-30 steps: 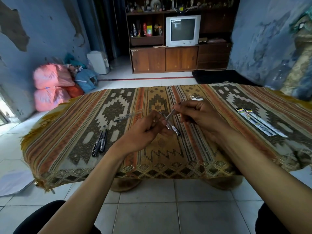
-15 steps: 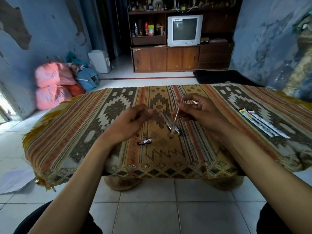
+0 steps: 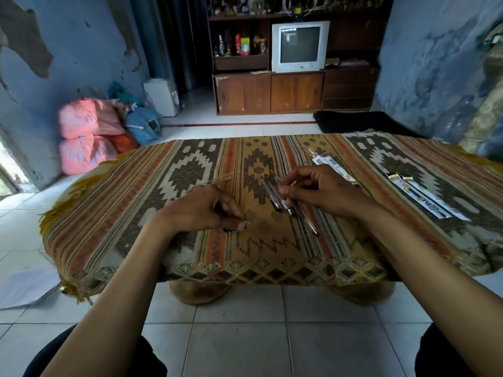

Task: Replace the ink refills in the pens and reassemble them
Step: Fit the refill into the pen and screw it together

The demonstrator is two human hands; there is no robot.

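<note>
Midway, I judge: left hand [image 3: 201, 210] pinches a small pen part [image 3: 243, 225] (blurred), right hand [image 3: 318, 190] grips a thin refill [image 3: 304, 219]; reassembly remains.

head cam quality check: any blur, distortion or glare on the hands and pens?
Head view: strong wide-angle bowing at the edges; motion blur smears the pens under the right hand and the small part at the left hand; light is dim and soft, brightest on the floor tiles at left; no glare on the patterned cloth.
</note>
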